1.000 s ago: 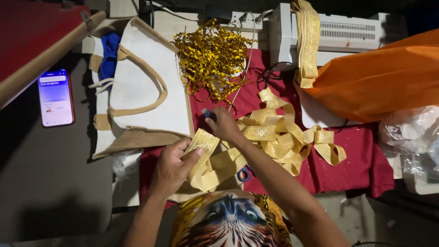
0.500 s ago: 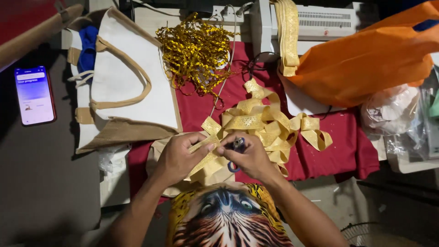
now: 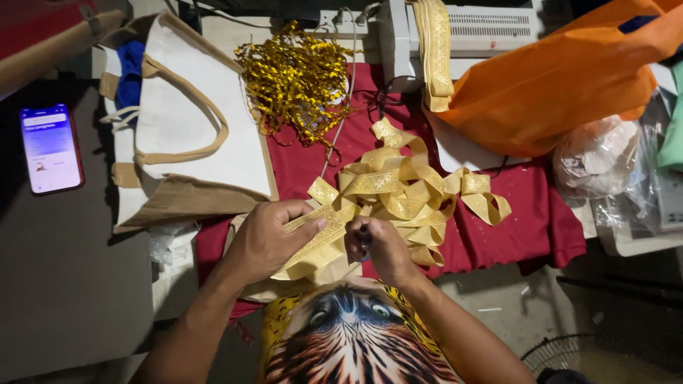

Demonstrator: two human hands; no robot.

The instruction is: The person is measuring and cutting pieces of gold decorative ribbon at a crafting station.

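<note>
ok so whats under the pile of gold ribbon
The gold ribbon lies on a dark red cloth, which shows all round it. What the cloth covers beneath the pile cannot be seen.

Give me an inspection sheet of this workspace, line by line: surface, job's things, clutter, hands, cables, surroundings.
Surface: red cloth spread over the worktop.
Job's things: gold ribbon in a loose heap; one end pinched in the left hand; a small dark tool, kind unclear, in the right hand.
Clutter: gold tinsel, white tote bag, orange bag, clear plastic bags.
Hands: both closed, close together over the ribbon end.
Cables: thin dark cable by the white machine.
Surroundings: lit phone on the left, fan guard on the floor.
</note>
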